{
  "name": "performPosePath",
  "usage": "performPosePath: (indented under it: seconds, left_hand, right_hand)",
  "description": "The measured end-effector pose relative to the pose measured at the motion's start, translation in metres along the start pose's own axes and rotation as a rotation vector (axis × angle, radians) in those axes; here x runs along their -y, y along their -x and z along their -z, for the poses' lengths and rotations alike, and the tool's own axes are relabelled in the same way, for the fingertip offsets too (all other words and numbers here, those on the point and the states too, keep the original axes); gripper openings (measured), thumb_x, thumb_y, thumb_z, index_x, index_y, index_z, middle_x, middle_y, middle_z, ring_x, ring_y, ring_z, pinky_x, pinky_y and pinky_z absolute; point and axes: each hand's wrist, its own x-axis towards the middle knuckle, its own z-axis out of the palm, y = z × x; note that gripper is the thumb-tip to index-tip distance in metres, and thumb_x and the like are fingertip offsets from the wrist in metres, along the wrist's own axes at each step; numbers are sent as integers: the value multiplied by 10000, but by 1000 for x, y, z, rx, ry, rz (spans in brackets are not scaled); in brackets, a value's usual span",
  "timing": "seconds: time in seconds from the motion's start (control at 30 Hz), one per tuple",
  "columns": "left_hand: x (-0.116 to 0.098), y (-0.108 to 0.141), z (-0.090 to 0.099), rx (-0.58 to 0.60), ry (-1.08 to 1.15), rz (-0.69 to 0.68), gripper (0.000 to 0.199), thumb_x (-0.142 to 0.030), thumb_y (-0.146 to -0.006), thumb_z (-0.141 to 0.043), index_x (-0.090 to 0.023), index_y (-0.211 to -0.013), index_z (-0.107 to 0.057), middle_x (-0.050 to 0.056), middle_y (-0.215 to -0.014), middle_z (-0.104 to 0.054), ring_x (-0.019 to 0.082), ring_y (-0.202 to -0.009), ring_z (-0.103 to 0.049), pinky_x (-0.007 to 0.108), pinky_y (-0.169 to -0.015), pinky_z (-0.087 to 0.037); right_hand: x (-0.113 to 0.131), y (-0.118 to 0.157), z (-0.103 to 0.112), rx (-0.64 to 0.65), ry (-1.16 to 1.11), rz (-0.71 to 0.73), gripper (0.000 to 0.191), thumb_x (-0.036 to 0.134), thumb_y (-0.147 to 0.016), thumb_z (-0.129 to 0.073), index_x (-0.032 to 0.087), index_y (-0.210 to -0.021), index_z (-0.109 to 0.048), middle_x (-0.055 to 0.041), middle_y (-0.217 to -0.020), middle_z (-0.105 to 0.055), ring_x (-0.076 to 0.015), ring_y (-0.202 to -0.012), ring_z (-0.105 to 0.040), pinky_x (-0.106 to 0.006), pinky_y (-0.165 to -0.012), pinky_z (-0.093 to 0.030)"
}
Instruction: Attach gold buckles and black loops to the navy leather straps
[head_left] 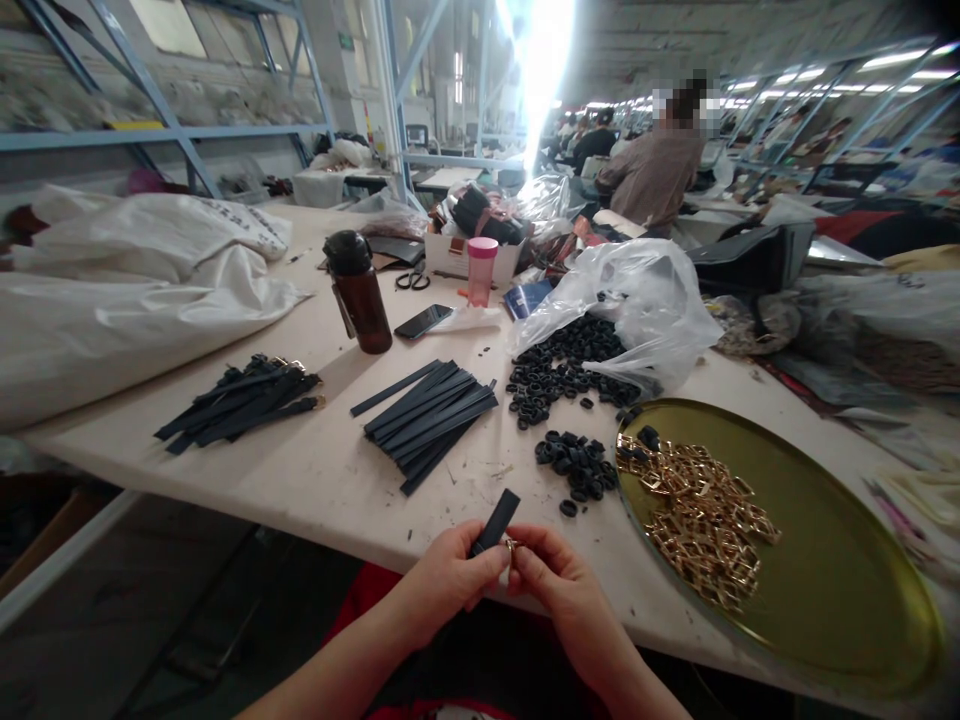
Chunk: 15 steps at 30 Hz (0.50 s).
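6 o'clock, near edge of tabletop (315,490): left hand (448,572) grips black strap (499,518); right hand (553,566) pinches gold buckle (511,547) beside it. 4 o'clock: tray (832,590), gold buckles (705,530) heaped inside. 10 o'clock: white sack (150,300), dark print (244,222) illegible. 12 o'clock: carton (442,260), label (457,248) unreadable.

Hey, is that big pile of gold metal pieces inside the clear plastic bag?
No, the pile of gold metal pieces lies on the round tray, apart from the clear plastic bag.

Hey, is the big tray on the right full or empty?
Partly filled: gold buckles lie heaped over part of the tray, and its bare surface shows beside them.
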Motion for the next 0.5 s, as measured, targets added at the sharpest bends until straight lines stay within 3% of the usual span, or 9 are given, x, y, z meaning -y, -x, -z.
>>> performPosePath:
  seconds: [0.2,0.37,0.5]
  left_hand:
    - [4,-3,-1,-52,-125,-12,233,-357,-763,-488,-137,-824,-532,-72,-534,-406,63,-422,-341,171,-383,-260]
    - [9,-4,-1,-91,-237,-153,198,-326,-766,-505,-135,-788,-553,-36,-629,-494,96,-567,-433,192,-515,-333]
    - [9,-1,7,-87,-327,-199,252,-374,-825,-428,-154,-770,-536,-43,-616,-466,105,-587,-435,204,-552,-332]
  right_hand:
    - [-8,-1,2,-15,128,55,367,456,-640,-683,182,-882,-649,16,-616,-606,-133,-578,-556,-276,-601,-452]
    - [-16,-3,6,-2,190,109,360,451,-690,-639,188,-934,-662,7,-647,-618,-145,-601,-566,-292,-617,-458]
    - [-9,-4,11,-114,135,98,359,439,-659,-675,179,-908,-674,17,-579,-597,-131,-576,-543,-282,-619,-448]
